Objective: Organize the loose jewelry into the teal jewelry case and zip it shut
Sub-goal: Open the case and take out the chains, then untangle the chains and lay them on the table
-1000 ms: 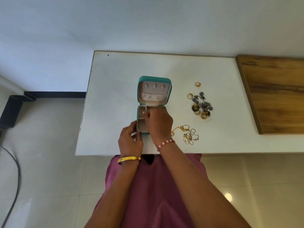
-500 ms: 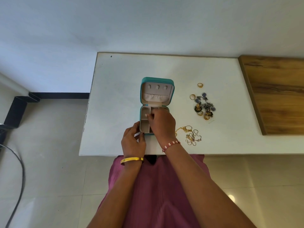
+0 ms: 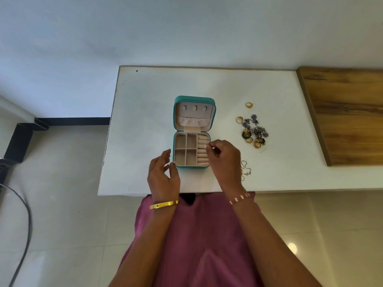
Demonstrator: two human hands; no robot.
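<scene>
Lying open, teal jewelry case [image 3: 194, 99], compartments bare

No text, label, brand, number or sign is showing legibly anywhere in the view.
</scene>
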